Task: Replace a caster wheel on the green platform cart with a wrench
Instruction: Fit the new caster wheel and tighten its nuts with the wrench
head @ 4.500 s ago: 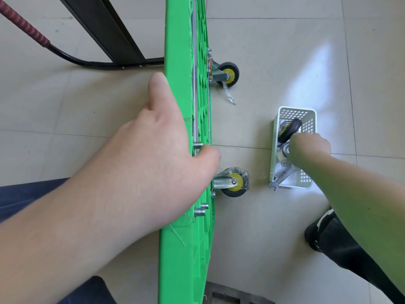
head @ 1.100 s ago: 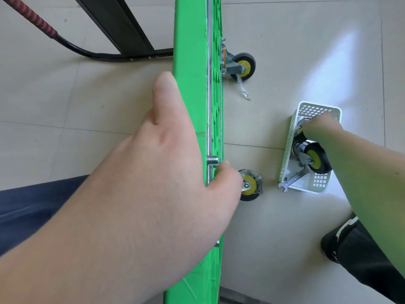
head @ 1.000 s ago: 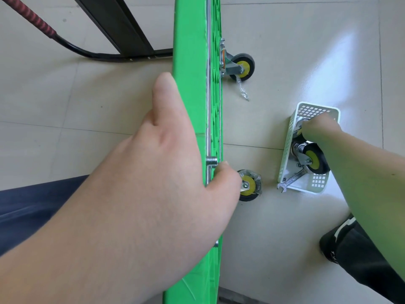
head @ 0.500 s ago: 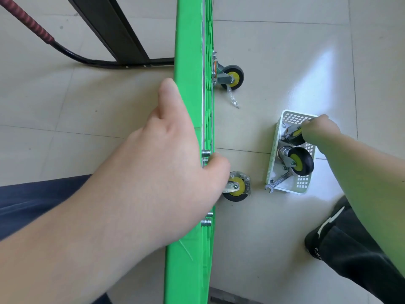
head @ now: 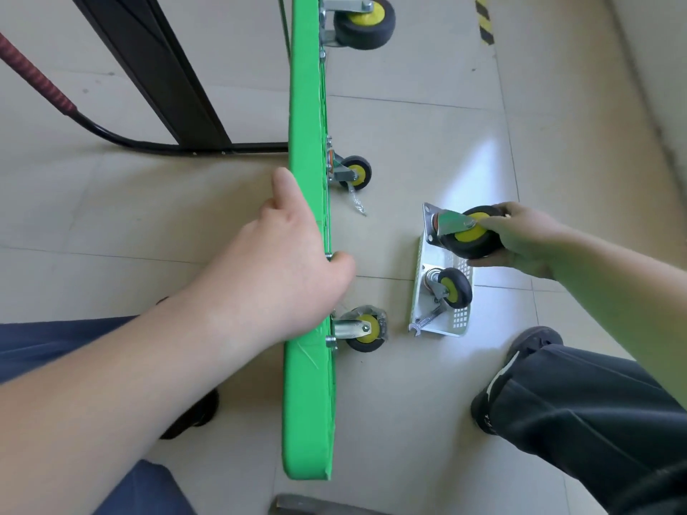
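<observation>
Dark trousers (head: 594, 414), black shoes (head: 531, 340)

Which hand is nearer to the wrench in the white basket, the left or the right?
The right. The right hand holds a caster wheel just above the basket, where the wrench lies. The left hand grips the green cart, farther away.

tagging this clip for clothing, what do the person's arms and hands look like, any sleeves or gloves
Both arms are bare in view, with no sleeves showing. The left hand and right hand are bare too: no gloves, rings, watch or bands visible on the hands or wrists.
</observation>
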